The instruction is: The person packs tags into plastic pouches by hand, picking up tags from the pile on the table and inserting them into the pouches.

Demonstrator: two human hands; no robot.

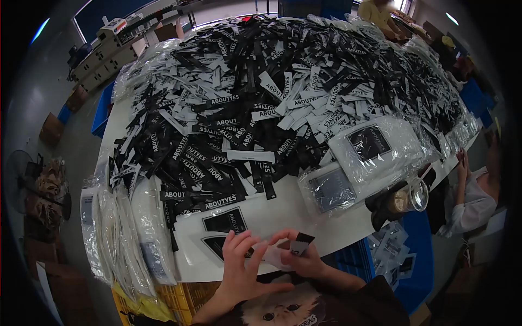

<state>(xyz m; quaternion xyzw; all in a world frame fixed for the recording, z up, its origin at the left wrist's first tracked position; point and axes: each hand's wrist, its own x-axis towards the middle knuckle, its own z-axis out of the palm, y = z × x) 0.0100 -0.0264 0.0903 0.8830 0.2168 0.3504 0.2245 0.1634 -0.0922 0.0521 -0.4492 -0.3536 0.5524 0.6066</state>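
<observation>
At the lower centre of the frame, the right hand [305, 263] pinches a black-ended packet [301, 244], the left hand [239, 269] spread beside it. A heap of similar packets [239, 103] fills the upper middle, probably for easy reach.

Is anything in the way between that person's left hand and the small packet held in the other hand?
Yes, seen from above: pale plastic and a curled finger of the right hand come between the left hand and the small packet. Nothing else visible does.
</observation>
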